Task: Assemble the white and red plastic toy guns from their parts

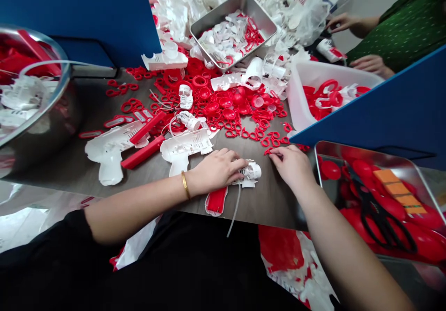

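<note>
My left hand (221, 168), with a gold bracelet at the wrist, lies over a gun-shaped plastic housing and holds it against the table. Its red handle (216, 201) and white mechanism (251, 171) show on either side of the fingers; the middle is covered. A thin clear tube (235, 211) hangs from it past the table edge. To the right, thumb and fingertips of my right hand (292, 165) pinch a small red plastic part (268, 151) at the edge of the red pile. Two white housing halves (111, 151) (186, 147) lie to the left.
Red rings and trigger-like parts (223, 109) heap behind my hands. A metal tray (233, 32) sits behind them. At right are a white bin (296, 97) and a tray with black scissors (378, 213). A metal bowl (66, 93) stands left. A co-worker's hands (372, 65) are beyond the blue divider (383, 97).
</note>
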`<state>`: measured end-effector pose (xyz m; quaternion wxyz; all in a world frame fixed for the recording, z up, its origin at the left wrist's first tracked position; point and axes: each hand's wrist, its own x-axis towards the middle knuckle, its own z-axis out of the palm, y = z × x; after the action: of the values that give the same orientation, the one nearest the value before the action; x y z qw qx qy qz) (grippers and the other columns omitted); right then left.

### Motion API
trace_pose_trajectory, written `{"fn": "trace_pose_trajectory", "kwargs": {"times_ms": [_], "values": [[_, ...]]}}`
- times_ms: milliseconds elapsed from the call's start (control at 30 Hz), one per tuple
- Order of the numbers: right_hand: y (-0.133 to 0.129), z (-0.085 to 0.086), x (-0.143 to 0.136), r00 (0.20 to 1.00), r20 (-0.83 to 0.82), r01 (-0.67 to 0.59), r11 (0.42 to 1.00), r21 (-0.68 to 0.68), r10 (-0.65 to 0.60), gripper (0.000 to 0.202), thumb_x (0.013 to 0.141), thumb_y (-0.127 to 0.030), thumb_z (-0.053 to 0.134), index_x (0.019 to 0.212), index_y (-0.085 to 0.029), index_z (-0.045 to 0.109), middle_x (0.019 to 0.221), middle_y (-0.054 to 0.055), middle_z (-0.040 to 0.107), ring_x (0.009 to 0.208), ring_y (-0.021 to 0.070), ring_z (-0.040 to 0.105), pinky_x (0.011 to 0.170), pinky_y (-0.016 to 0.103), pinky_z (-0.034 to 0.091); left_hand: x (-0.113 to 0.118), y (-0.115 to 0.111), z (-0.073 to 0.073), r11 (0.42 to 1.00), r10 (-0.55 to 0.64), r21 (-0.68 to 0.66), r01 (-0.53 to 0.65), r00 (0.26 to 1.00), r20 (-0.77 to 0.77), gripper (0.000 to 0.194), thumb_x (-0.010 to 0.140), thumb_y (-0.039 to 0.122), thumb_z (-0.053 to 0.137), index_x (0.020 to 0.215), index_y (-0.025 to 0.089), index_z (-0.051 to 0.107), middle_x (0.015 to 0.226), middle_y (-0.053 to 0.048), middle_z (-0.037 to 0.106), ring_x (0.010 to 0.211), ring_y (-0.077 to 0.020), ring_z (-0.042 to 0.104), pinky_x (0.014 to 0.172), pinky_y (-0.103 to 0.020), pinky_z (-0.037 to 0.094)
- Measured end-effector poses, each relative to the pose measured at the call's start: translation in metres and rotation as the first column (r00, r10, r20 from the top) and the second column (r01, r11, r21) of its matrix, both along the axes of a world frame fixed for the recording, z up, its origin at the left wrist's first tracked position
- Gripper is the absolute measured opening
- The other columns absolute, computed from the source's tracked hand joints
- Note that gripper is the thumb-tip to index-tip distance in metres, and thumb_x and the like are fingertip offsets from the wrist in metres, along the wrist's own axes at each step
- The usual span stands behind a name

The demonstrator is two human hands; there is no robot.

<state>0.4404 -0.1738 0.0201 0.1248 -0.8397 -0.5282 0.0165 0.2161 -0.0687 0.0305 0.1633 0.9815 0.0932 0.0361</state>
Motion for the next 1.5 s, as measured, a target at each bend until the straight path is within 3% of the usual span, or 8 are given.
{"fn": "trace_pose_trajectory", "kwargs": {"times_ms": [133, 233, 300, 367, 633, 1200, 1333, 1500], "values": [[-0.021, 0.026, -0.041, 0.966, -0.256, 0.063, 0.991, 0.118, -0.031, 0.014, 0.083, -0.030, 0.051, 0.076, -0.021, 0.059, 0.076, 0.004, 0.060, 0.066, 0.0184, 0.058, 0.065, 0.033, 0.047, -0.001, 0.001, 0.000, 0.998, 0.034, -0.044, -0.034, 0.999, -0.006, 0.035, 0.096, 0.040, 0.043, 0.118, 0.016, 0.055, 0.109, -0.011, 0.058, 0.100, -0.0239, 0.053, 0.088, -0.036, 0.044], [-0.040, 0.039, -0.089, 0.692, -0.712, -0.141, 0.990, 0.028, 0.119, 0.023, 0.093, -0.036, 0.039, 0.078, -0.023, 0.049, 0.062, -0.002, 0.059, 0.056, 0.0141, 0.058, 0.059, 0.028, 0.048, 0.001, 0.002, 0.001, 0.993, 0.076, -0.089, -0.077, 0.997, -0.015, 0.033, 0.092, 0.042, 0.050, 0.112, 0.015, 0.056, 0.105, -0.010, 0.056, 0.100, -0.0241, 0.053, 0.087, -0.035, 0.045], [-0.045, 0.033, -0.111, 0.527, -0.848, -0.208, 0.975, -0.074, 0.048, 0.024, 0.094, -0.039, 0.037, 0.079, -0.023, 0.045, 0.061, -0.003, 0.060, 0.052, 0.0134, 0.060, 0.052, 0.025, 0.047, 0.003, 0.003, 0.001, 0.984, 0.102, -0.146, -0.103, 0.995, -0.017, 0.033, 0.090, 0.042, 0.054, 0.112, 0.016, 0.055, 0.106, -0.009, 0.055, 0.100, -0.0240, 0.054, 0.087, -0.035, 0.046], [-0.045, 0.023, -0.119, 0.472, -0.881, -0.201, 0.969, -0.142, -0.031, 0.023, 0.094, -0.041, 0.037, 0.082, -0.023, 0.044, 0.065, -0.002, 0.062, 0.051, 0.0135, 0.062, 0.046, 0.024, 0.046, 0.005, 0.004, 0.001, 0.972, 0.119, -0.201, -0.122, 0.992, -0.026, 0.033, 0.089, 0.041, 0.057, 0.111, 0.017, 0.055, 0.105, -0.009, 0.055, 0.101, -0.0240, 0.055, 0.086, -0.035, 0.047], [-0.037, 0.013, -0.107, 0.820, -0.545, -0.297, 0.943, -0.150, 0.172, 0.021, 0.094, -0.031, 0.036, 0.087, -0.021, 0.053, 0.068, 0.002, 0.068, 0.055, 0.0169, 0.065, 0.060, 0.030, 0.048, -0.011, -0.001, 0.009, 0.954, 0.126, -0.273, -0.120, 0.992, 0.004, 0.033, 0.093, 0.034, 0.048, 0.119, 0.014, 0.049, 0.114, -0.012, 0.056, 0.106, -0.0239, 0.055, 0.095, -0.039, 0.046], [-0.012, 0.036, -0.107, 0.891, -0.128, -0.452, 0.819, -0.354, 0.436, 0.025, 0.090, -0.029, 0.047, 0.075, -0.018, 0.064, 0.060, 0.003, 0.064, 0.052, 0.0171, 0.057, 0.050, 0.029, 0.031, -0.020, -0.009, -0.003, 0.975, 0.150, -0.179, -0.130, 0.983, 0.104, 0.035, 0.093, 0.029, 0.047, 0.124, 0.012, 0.050, 0.127, -0.013, 0.055, 0.112, -0.0242, 0.053, 0.098, -0.039, 0.044], [-0.016, 0.033, -0.102, 0.882, -0.146, -0.471, 0.844, -0.258, 0.448, 0.023, 0.088, -0.029, 0.053, 0.069, -0.019, 0.062, 0.054, 0.000, 0.061, 0.047, 0.0152, 0.055, 0.048, 0.028, 0.033, -0.021, -0.010, -0.001, 0.967, 0.151, -0.215, -0.137, 0.987, 0.051, 0.039, 0.090, 0.028, 0.055, 0.124, 0.013, 0.048, 0.129, -0.011, 0.054, 0.115, -0.0244, 0.053, 0.099, -0.039, 0.045], [-0.045, 0.015, -0.111, 0.855, -0.162, -0.481, 0.870, 0.109, 0.493, 0.015, 0.090, -0.032, 0.055, 0.088, -0.020, 0.064, 0.074, 0.000, 0.071, 0.064, 0.0143, 0.066, 0.060, 0.025, 0.045, -0.025, -0.011, -0.003, 0.957, 0.186, -0.240, -0.162, 0.979, 0.080, 0.039, 0.088, 0.029, 0.059, 0.123, 0.015, 0.048, 0.130, -0.010, 0.054, 0.116, -0.0233, 0.054, 0.099, -0.039, 0.046]]}}
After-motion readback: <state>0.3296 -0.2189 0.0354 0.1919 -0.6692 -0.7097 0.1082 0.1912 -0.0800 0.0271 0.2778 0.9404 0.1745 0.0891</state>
